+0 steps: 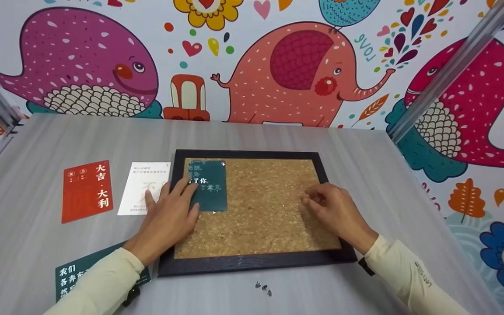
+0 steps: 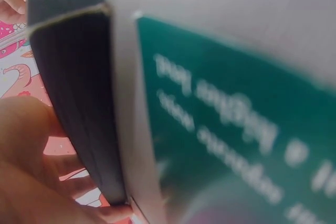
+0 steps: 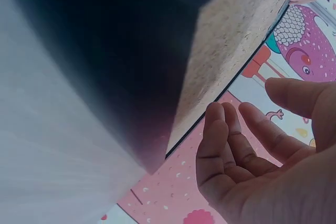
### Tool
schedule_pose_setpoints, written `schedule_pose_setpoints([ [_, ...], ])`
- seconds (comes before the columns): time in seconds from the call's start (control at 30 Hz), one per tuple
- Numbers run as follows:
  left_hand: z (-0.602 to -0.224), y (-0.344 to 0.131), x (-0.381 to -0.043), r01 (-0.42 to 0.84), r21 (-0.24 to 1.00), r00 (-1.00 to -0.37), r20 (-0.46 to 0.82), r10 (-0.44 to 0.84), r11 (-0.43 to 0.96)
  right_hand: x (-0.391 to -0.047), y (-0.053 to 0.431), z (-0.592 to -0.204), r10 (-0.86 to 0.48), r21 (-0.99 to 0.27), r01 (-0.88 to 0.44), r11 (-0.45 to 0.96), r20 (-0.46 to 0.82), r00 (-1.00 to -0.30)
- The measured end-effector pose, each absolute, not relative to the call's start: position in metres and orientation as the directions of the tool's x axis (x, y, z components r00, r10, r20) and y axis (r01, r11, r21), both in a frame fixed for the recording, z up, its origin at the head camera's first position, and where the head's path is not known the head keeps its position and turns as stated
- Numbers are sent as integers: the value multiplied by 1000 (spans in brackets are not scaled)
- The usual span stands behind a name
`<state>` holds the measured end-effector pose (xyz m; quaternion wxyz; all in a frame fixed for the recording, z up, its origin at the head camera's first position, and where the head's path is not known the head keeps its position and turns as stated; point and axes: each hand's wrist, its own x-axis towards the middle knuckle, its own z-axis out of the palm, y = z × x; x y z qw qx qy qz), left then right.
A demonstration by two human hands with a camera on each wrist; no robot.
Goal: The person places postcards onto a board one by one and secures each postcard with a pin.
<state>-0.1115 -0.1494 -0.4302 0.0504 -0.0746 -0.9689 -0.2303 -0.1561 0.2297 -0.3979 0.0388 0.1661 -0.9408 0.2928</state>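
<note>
My left hand (image 1: 169, 218) is spread at centre left, fingertips over the dark green rectangular card with pale lettering (image 1: 211, 199), which lies on the black-framed brown cork board (image 1: 274, 205) just left of centre. If the small silver pin (image 1: 223, 164) at its upper right corner is its main hold, dragging fingers could pivot it askew. My right hand (image 1: 333, 208), at right, curls loosely, visibly empty; its cream cloth sleeve (image 1: 405, 267) could scatter the loose silver pins (image 1: 264, 288) at bottom centre.
</note>
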Motion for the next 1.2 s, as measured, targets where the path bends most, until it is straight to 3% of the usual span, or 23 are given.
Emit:
schedule_pose_setpoints([
  [0.87, -430, -151, -111, 171, 439, -983, 139, 122, 882, -140, 269, -403, -195, -513, -247, 822, 154, -969],
  [1.2, -431, -150, -111, 169, 446, -984, 134, 121, 879, -132, 279, -406, -155, -575, -151, 804, 42, -987],
])
